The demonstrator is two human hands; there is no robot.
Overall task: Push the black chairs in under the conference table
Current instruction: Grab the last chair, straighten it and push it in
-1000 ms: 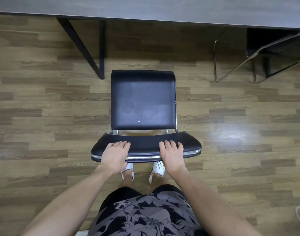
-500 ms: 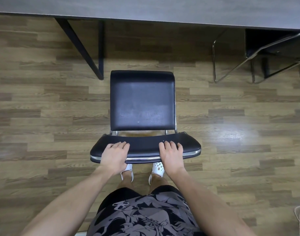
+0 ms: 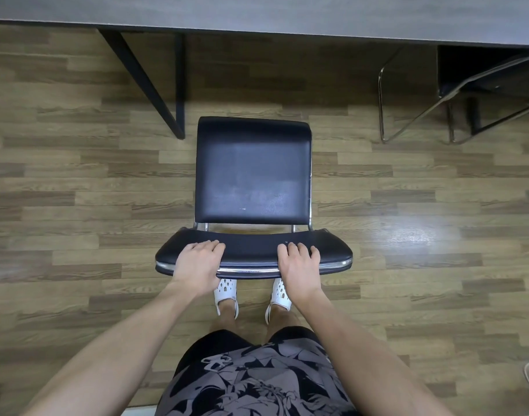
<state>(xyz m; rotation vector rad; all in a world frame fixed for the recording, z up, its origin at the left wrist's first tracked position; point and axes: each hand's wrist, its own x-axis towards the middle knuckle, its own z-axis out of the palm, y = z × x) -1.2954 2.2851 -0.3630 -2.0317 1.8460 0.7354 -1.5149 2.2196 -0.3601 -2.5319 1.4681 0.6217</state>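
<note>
**Black chair stands short of the table, hands on its back**

Black chair [image 3: 252,172] sits on the wood floor [image 3: 77,205], squarely facing the conference table [image 3: 287,13]. Its seat front stops short of the table's near edge, just right of the slanted table leg [image 3: 143,82]. The left hand [image 3: 198,262] and right hand [image 3: 299,265] rest on the backrest [image 3: 251,250], one toward each end, with fingers laid over the pad and only lightly bent. The thumbs are hidden. From where I stand the push looks about to begin. It calls for an even, straight shove forward, keeping clear of that leg. A second chair [image 3: 482,85] at the right is already tucked partly under.
</note>
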